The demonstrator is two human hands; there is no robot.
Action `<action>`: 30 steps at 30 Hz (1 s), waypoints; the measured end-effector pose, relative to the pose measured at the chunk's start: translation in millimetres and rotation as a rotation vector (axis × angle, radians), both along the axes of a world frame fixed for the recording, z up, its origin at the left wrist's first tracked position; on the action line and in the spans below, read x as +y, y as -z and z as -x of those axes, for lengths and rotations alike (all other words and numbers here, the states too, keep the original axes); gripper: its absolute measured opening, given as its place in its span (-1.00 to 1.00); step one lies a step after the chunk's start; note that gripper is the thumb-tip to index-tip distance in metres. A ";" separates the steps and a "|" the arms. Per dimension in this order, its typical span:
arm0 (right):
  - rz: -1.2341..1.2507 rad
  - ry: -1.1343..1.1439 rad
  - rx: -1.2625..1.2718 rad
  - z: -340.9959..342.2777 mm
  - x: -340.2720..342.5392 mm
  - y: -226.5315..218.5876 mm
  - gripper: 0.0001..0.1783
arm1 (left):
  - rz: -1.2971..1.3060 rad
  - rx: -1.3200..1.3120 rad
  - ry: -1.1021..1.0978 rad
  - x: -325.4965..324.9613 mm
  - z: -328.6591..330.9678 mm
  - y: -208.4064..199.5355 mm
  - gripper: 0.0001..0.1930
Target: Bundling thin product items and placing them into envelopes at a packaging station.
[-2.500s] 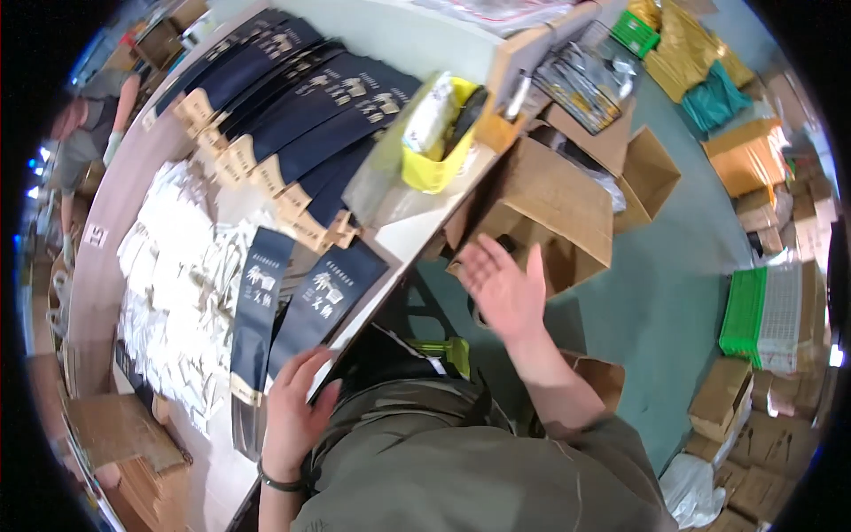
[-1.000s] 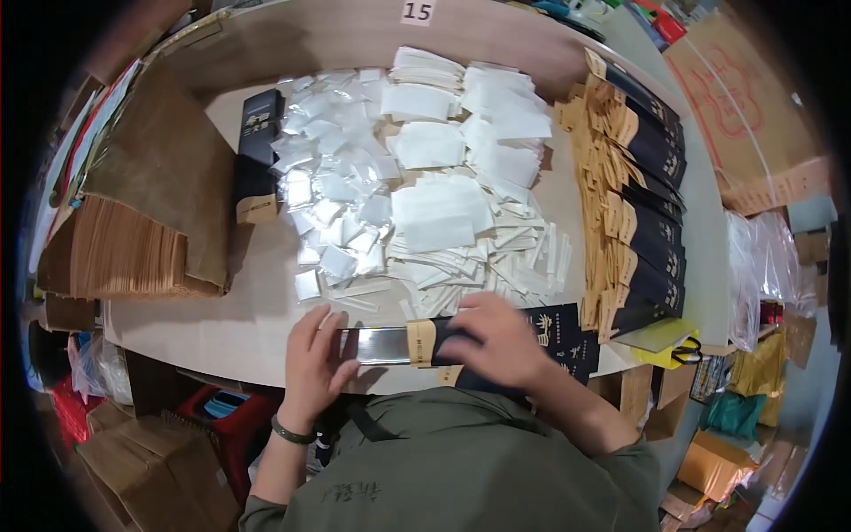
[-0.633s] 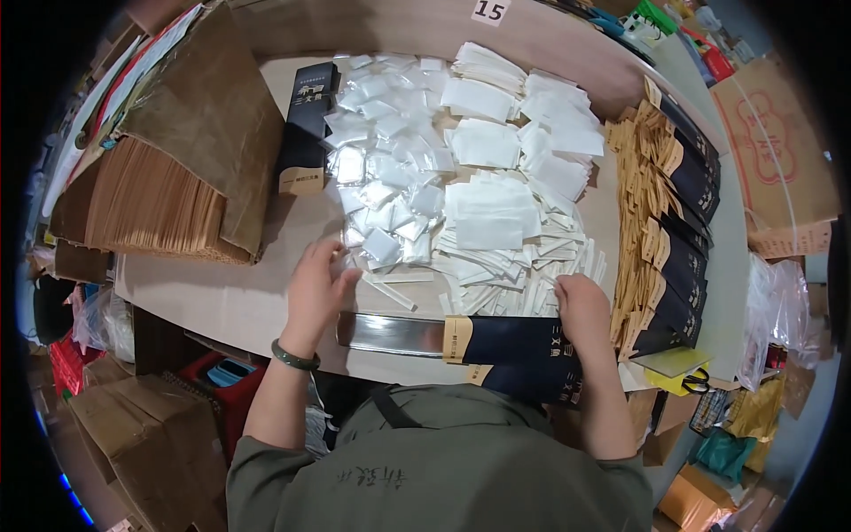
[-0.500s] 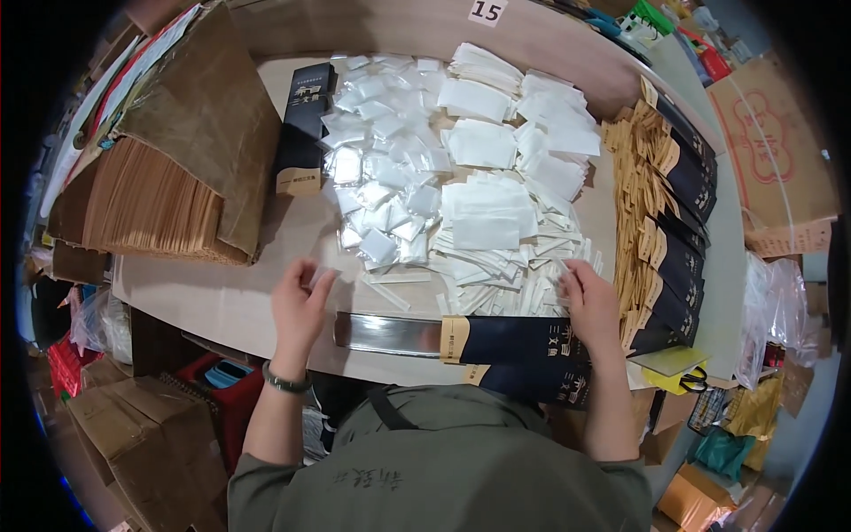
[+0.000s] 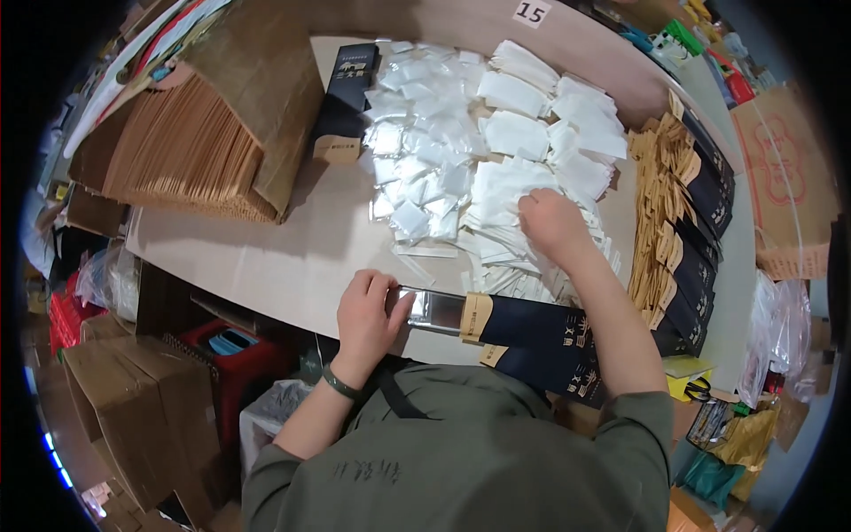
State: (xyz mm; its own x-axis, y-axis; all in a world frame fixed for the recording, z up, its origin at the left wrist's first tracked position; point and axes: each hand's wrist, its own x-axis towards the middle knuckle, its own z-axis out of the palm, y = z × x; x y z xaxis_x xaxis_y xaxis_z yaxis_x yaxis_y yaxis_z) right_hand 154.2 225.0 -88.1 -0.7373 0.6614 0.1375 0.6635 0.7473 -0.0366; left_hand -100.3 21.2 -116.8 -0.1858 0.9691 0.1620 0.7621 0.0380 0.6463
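Observation:
My left hand (image 5: 368, 315) is at the left end of a shiny silver metal strip (image 5: 441, 312), its fingers and thumb curled round that end. The strip's right end meets the tan end of a dark blue paper sleeve (image 5: 523, 322). Another dark blue sleeve (image 5: 567, 371) lies partly beneath it, toward me. Over the piled white paper packets (image 5: 510, 182), my right hand (image 5: 554, 226) is closed, with its fingertips on a packet; the grip is partly hidden. Small clear plastic sachets (image 5: 412, 222) are heaped left of the white packets.
A cardboard box (image 5: 275, 97) packed with tan paper sleeves (image 5: 186, 160) stands at the left. Beside it lies a dark sleeve (image 5: 347, 97). Filled dark-and-tan sleeves (image 5: 696, 239) are stacked along the right, near scissors (image 5: 698, 388). A raised board (image 5: 425, 22) borders the table's far side.
My right hand has moved up and left, from beside the dark sleeve onto the white packets. My left hand has come right onto the silver strip's end. The whole view has shifted.

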 end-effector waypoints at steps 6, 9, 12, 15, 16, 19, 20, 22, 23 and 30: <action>-0.017 -0.033 0.126 -4.1 3.9 4.8 -0.94 | 0.054 0.061 0.107 13.8 3.2 -1.0 -0.63; 0.018 0.061 0.163 6.3 -1.6 -4.4 -0.89 | 0.082 0.039 0.184 12.6 7.0 -12.4 -0.63; 0.313 0.247 0.325 35.0 -32.6 -41.6 -0.86 | -0.207 0.074 0.091 6.0 40.8 -25.0 -0.69; 0.699 0.254 0.376 58.6 -94.9 -49.7 -0.80 | -0.471 0.243 -0.186 34.5 117.1 -66.3 -0.84; 0.686 0.147 0.195 71.6 -110.9 -44.7 -0.84 | -0.434 0.343 -0.303 50.1 142.0 -88.8 -0.86; 0.491 -0.001 0.120 79.0 -142.7 -5.8 -0.94 | -0.188 0.537 -0.384 87.4 221.3 -104.9 -0.67; 0.380 -0.074 0.123 77.9 -145.4 -1.6 -0.96 | -0.188 0.540 -0.382 96.9 235.0 -104.6 -0.67; 0.387 -0.068 0.139 72.5 -146.1 -7.3 -0.95 | 0.190 0.524 -0.250 110.1 243.7 -104.3 -0.64; 0.475 -0.023 0.160 72.6 -145.3 -6.7 -0.93 | 0.166 0.553 -0.210 110.2 241.2 -107.5 -0.68; 0.295 0.082 0.489 71.4 -155.5 -16.0 -0.62 | 0.062 0.595 -0.265 113.8 247.4 -103.1 -0.72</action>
